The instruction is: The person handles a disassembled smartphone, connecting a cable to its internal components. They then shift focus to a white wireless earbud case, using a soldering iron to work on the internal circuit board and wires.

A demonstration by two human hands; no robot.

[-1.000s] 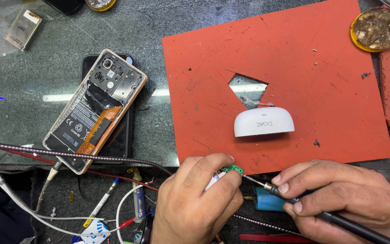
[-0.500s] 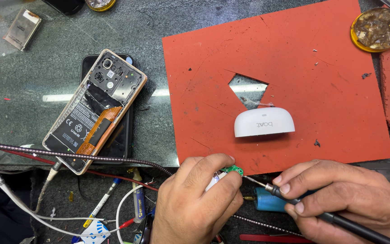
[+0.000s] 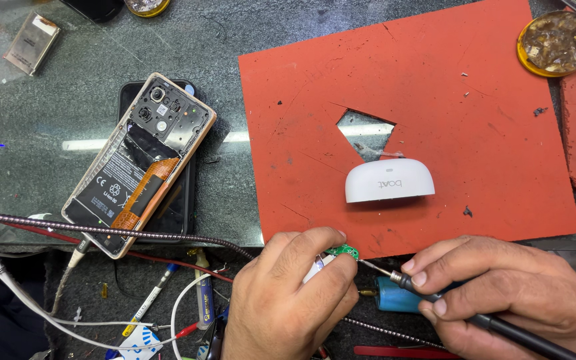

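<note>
A dark stone-look work table (image 3: 48,113) is covered with a big red mat (image 3: 435,100) that has a hole cut in it. At the near edge, the left hand (image 3: 288,300) pinches a tiny green circuit board (image 3: 343,251) between thumb and fingers. The right hand (image 3: 508,293) has its fingers closed around a black soldering iron (image 3: 495,323), and the iron's thin tip touches the little board. A white rounded case (image 3: 389,181) sits on the mat just above the hands. To the left lies an opened phone (image 3: 138,163) with its back off. A yellow tin (image 3: 557,42) sits at the far right corner.
</note>
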